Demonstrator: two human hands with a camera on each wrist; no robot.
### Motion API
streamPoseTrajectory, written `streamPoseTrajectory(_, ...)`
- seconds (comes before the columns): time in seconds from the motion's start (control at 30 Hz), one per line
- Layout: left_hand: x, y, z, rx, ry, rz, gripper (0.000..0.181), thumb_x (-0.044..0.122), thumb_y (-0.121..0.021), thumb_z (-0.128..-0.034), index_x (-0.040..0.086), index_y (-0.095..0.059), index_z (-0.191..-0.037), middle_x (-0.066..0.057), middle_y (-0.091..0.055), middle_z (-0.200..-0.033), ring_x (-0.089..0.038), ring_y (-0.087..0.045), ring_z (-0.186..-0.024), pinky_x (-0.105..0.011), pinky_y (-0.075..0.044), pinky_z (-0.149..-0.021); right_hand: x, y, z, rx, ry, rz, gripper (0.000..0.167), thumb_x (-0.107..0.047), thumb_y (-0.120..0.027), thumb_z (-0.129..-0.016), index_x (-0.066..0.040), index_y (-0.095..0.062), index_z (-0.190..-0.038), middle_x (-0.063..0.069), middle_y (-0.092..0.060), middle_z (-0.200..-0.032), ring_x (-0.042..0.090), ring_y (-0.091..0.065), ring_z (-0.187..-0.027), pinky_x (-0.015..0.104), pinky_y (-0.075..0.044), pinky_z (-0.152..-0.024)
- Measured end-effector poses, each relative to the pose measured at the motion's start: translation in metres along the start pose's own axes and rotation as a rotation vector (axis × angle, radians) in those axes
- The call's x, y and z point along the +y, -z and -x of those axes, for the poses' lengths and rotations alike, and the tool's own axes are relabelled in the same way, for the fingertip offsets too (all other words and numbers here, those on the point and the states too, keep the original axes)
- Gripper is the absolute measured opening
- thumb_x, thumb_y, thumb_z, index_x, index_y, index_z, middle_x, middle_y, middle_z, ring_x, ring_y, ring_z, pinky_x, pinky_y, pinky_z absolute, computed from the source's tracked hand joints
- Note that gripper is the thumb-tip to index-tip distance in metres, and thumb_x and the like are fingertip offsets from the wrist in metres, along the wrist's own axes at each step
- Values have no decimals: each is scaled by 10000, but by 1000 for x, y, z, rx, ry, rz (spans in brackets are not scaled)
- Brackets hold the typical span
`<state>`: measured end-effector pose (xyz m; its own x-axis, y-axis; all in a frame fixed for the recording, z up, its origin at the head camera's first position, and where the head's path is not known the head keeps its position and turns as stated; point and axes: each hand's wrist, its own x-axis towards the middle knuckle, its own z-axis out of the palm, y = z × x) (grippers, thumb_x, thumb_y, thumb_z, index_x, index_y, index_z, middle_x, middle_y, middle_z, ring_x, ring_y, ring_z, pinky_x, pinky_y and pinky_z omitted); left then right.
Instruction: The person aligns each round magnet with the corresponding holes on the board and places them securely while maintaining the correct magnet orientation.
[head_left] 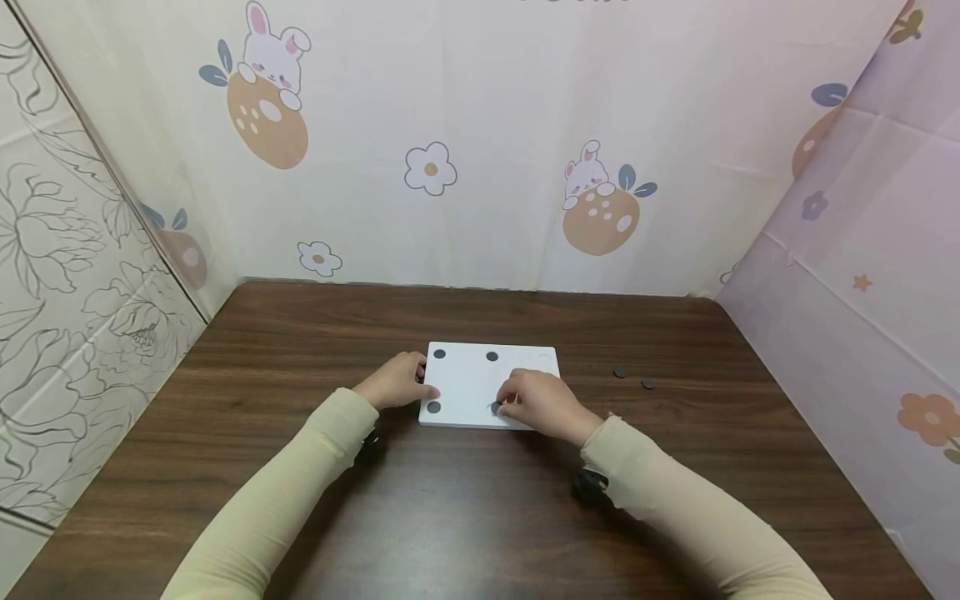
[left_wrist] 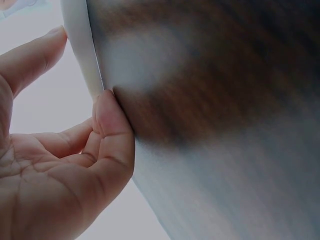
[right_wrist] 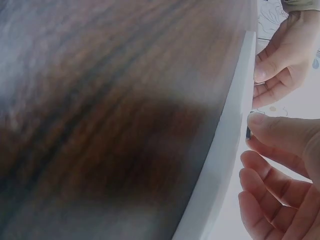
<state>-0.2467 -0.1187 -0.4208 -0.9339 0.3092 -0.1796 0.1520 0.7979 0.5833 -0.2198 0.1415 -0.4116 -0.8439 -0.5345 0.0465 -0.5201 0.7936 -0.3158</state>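
Note:
A white rectangular board point(head_left: 468, 379) lies flat on the table, with small dark round discs on its face. One disc point(head_left: 439, 354) sits at the upper left, another disc point(head_left: 492, 357) at the top middle, a third disc point(head_left: 434, 407) at the lower left. My left hand point(head_left: 399, 381) grips the board's left end, thumb over the top and fingers against the edge. Between thumb and forefinger my right hand point(head_left: 546, 403) pinches a dark disc point(right_wrist: 248, 131) at the board's lower middle; its other fingers are loosely curled. The board's lower right is hidden by this hand.
Two loose dark discs, a nearer disc point(head_left: 648, 384) and a farther disc point(head_left: 618, 372), lie on the brown wood-grain table point(head_left: 450, 517) right of the board. A faint round mark shows at the board's upper right. Printed curtains point(head_left: 487, 100) stand behind and at both sides.

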Motion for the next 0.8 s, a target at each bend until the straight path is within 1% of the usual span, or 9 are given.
streamPoseTrajectory(0.27, 0, 0, -1, -3, -4, 0, 506, 233, -748, -862, -67, -562, -1224, -173, -615, -1107, -239, -580, -963, -402, -509, -885, -4, -3, -2, -13, -22, -5, 136, -224, -767, -851, -143, -774, -959, -60, -646, -850, 60, -567, -731, 285, -494, -702)
streamPoseTrajectory(0.8, 0, 0, -1, -1, -8, -1, 514, 233, -750, -861, -72, -559, -1227, -173, -613, -1098, -236, -576, -952, -399, -508, -882, -4, -4, -2, -7, -1, -13, 128, -201, -761, -851, -138, -774, -960, -54, -639, -843, 60, -579, -734, 271, -498, -690)
